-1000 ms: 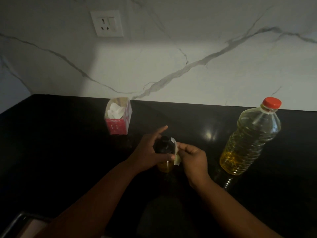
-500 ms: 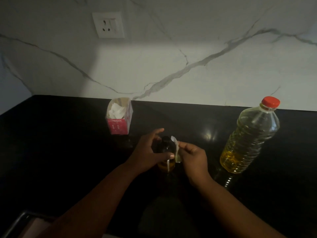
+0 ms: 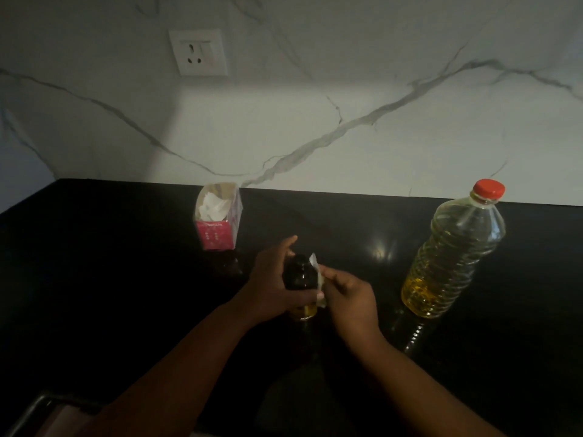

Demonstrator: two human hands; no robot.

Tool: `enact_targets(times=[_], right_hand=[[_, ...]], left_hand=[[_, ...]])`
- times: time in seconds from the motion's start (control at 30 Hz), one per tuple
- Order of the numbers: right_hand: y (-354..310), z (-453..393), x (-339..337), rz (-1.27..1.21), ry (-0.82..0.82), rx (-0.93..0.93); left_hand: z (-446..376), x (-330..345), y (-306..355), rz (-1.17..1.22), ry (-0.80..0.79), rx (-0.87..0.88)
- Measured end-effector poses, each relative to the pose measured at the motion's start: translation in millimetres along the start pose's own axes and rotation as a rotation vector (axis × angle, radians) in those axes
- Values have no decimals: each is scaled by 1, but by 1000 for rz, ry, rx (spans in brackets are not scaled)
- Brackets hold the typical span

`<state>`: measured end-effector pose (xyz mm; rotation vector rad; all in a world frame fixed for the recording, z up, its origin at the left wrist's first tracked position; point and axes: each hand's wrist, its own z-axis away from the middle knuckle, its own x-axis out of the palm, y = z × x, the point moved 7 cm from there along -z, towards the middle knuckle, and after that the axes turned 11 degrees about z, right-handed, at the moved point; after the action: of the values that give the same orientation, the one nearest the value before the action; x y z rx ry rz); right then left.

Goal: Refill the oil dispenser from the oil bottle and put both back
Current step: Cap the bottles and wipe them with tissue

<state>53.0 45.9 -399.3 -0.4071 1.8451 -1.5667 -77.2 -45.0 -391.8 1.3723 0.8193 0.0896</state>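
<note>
A small oil dispenser (image 3: 300, 275) with a black top and yellow oil at its base stands on the black counter (image 3: 126, 279) in the middle. My left hand (image 3: 271, 282) grips it from the left, thumb across the front, index finger raised. My right hand (image 3: 350, 298) pinches a white tissue (image 3: 318, 275) against the dispenser's right side. The clear oil bottle (image 3: 454, 257) with a red cap (image 3: 489, 189) stands upright to the right, apart from both hands, with oil low in it.
A pink tissue box (image 3: 217, 216) with white tissue showing stands behind the dispenser to the left. A marble wall with a socket (image 3: 198, 52) backs the counter. A dark-framed object (image 3: 41, 411) sits at the bottom left corner.
The hands stay on the dispenser; my right hand has shifted the tissue slightly along its side. The oil bottle has not moved.
</note>
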Motion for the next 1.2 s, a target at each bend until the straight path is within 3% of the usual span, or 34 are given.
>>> enact_targets(times=[0.2,0.5,0.6,0.73,0.87,1.03,1.2], right_hand=[[5,0,-1,-29,-35,45],[1,-13,-6,100,-34,-40],[7,-2,-6,126,-56,-68],[-1,-6,-8,60,-38,-38],[-26,-9,-2,156,-94,-157],[-30,8,-6,322,-25,-333],[-28,-1,-9,327,-53,-283]], left_hand=[[6,-7,-2,19,118,41],[-1,4,3,103,-178,-42],[3,5,3,-19,-142,3],[7,1,-2,18,-4,-8],[4,2,-1,74,-73,-33],[0,6,1,45,-215,-70],[8,-2,5,10,-2,6]])
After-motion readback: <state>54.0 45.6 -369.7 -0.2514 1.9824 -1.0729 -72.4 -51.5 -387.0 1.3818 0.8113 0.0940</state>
